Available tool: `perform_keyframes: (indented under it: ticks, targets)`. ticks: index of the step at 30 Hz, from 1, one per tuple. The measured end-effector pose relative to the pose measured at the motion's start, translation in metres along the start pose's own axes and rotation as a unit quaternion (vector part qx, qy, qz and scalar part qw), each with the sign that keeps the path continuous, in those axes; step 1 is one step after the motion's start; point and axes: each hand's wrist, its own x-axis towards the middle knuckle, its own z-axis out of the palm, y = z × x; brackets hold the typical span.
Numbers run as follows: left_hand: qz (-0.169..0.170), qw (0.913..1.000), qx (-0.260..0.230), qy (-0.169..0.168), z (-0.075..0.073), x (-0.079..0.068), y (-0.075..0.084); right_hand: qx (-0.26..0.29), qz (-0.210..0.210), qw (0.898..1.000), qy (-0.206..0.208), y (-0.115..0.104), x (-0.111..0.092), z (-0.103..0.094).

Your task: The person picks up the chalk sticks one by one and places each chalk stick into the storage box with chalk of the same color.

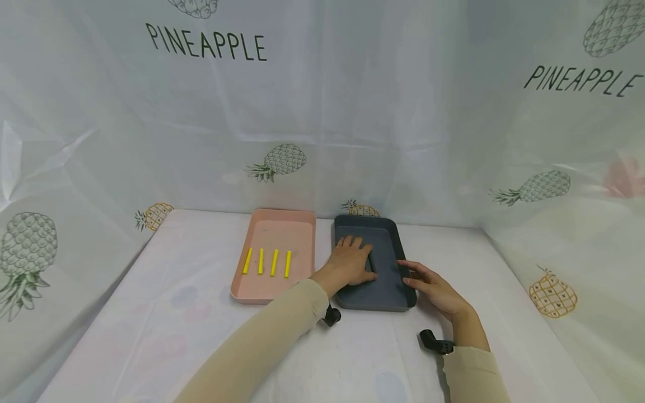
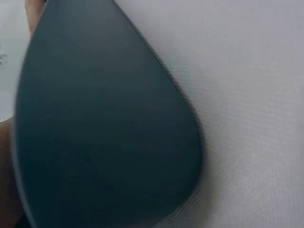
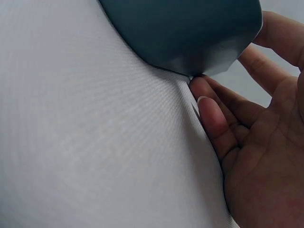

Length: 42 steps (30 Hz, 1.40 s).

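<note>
My left hand [image 1: 351,262] reaches over the dark grey tray [image 1: 390,291], fingers spread and reaching toward its far left side. A short dark stick [image 1: 372,263] lies on the tray floor, right between the index fingertip and thumb tip; what is under the palm is hidden. At the tray's right wall is my right hand [image 1: 438,290], its fingertips at the rim. In the right wrist view, the loosely bent fingers [image 3: 216,118] rest beside the tray's outer wall [image 3: 185,38], near the table. The left wrist view is mostly filled by the tray's outer wall [image 2: 104,114].
A pink tray [image 1: 282,226] stands left of the grey one, with several yellow sticks [image 1: 274,263] in a row. A white cloth [image 1: 342,364] covers the table. Behind hangs a pineapple-print sheet [image 1: 353,112]. A black wrist camera [image 1: 435,342] sits on the right wrist.
</note>
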Motion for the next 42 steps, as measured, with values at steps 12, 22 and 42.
perform_keyframes:
  ticks: [12, 22, 42]
  targets:
    - [0.019, 0.9998, 0.002, 0.011, -0.017, -0.017, 0.006, -0.013, 0.001, 1.0, 0.012, -0.004, -0.007, 0.001]
    - [0.043, 0.9986, -0.019, 0.023, -0.029, -0.037, 0.004, -0.001, 0.002, 1.0, 0.019, 0.002, -0.014, 0.001]
    - [0.033, 0.9946, -0.083, 0.053, -0.037, -0.089, -0.054, -0.003, -0.012, 1.0, 0.02, -0.003, -0.003, 0.008]
